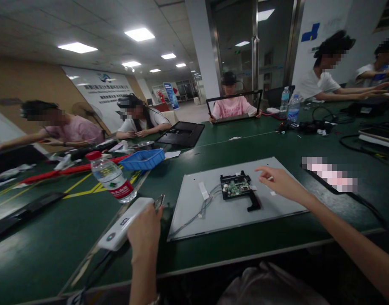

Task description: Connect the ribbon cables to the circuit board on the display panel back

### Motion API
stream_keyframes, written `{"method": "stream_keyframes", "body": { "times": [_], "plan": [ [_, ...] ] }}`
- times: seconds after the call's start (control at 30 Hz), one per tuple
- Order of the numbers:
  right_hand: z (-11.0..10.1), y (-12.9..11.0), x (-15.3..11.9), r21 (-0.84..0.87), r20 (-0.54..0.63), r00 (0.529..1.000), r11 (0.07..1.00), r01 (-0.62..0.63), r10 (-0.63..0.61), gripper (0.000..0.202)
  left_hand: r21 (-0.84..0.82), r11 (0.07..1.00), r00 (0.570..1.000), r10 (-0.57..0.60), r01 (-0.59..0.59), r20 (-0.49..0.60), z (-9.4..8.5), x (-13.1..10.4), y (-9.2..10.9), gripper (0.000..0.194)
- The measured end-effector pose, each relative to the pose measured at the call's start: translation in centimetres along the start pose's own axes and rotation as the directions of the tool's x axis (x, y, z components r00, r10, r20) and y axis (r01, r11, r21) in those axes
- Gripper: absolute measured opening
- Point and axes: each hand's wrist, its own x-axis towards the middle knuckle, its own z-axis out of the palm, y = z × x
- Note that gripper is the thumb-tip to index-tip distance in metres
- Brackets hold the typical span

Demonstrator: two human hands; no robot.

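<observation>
A grey-white flat panel [210, 220], like the back of a display screen, lies on the table before me. On it sits a green circuit board [237, 187] in a black plastic bracket [253, 200], with a bundle of thin cables [203, 206] running to the panel's near left corner. My left hand [145, 226] is closed on a small metallic piece [159, 203], its exact kind unclear, beside a white power bank [123, 228]. Over the panel's right part, my right hand [282, 183] hovers with index finger and thumb apart, seemingly holding nothing.
A red-capped water bottle [113, 180] and a blue plastic tray [143, 160] stand left of the panel. A phone-like object [329, 174], partly blurred, lies on the right with a cable. Across the table, a person holds a black frame [234, 120]; other people sit around.
</observation>
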Motion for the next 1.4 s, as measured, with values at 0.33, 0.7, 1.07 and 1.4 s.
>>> {"method": "stream_keyframes", "body": {
  "times": [0.33,0.7,1.07,1.4],
  "plan": [
    [1.0,2.5,3.1,-0.057,0.226,0.974,0.997,0.047,-0.033,0.028,0.068,0.998,0.999,0.017,-0.02,0.032,1.7,1.0,-0.7,0.042],
    [2.2,3.6,3.8,-0.088,0.27,0.963,0.995,0.043,-0.017,0.019,-0.21,0.871,0.893,0.411,-0.445,-0.185,-2.7,0.6,6.5,0.035],
    [2.9,4.7,3.6,0.055,0.237,0.972,0.998,-0.023,0.009,0.011,-0.488,0.741,0.848,0.531,-0.46,0.006,3.6,9.5,11.0,0.029],
    [1.5,5.3,3.3,0.049,0.165,0.979,0.99,-0.131,0.121,0.014,-0.899,0.377,0.871,0.491,-0.225,-0.012,1.3,8.4,8.7,0.037]
  ]
}}
